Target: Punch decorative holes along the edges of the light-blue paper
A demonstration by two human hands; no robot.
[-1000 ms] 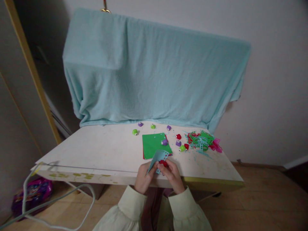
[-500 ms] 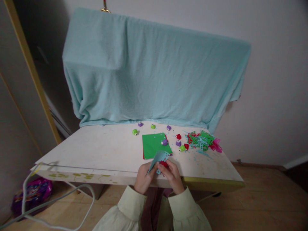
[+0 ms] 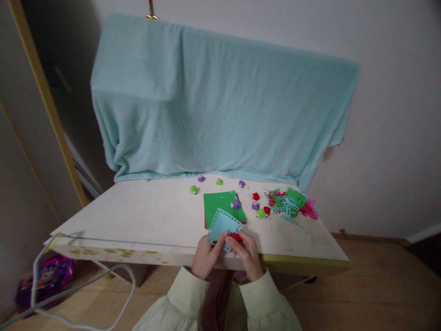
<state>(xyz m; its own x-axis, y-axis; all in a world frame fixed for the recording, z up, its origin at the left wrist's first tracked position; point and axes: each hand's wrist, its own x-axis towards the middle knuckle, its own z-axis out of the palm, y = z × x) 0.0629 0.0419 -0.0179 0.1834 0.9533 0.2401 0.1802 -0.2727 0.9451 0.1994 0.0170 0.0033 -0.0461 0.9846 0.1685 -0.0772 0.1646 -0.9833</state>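
Head view: left hand (image 3: pixel 204 258) pinches the blue sheet (image 3: pixel 223 221) in its fingers (image 3: pixel 220 242); right hand (image 3: pixel 251 257) has its fingers around the red punch (image 3: pixel 235 236), near the table's (image 3: pixel 155 214) edge.

Your left hand (image 3: pixel 203 258) pinched a light blue sheet (image 3: pixel 222 221), small holes along its edges. Your right hand (image 3: pixel 250 257) gripped a small red punch (image 3: pixel 235 237) by the sheet's lower right side. Sheet was tilted, partly over a green-topped paper stack (image 3: pixel 214 204), red showing underneath. Purple punch (image 3: pixel 235 204) lay on that stack; more green, purple and red ones sat around on the white table (image 3: pixel 144 216). Perforated scraps (image 3: pixel 291 201) were heaped to your right. Light blue cloth (image 3: pixel 223 105) hung behind; pale cable (image 3: pixel 35 285) looped lower left.
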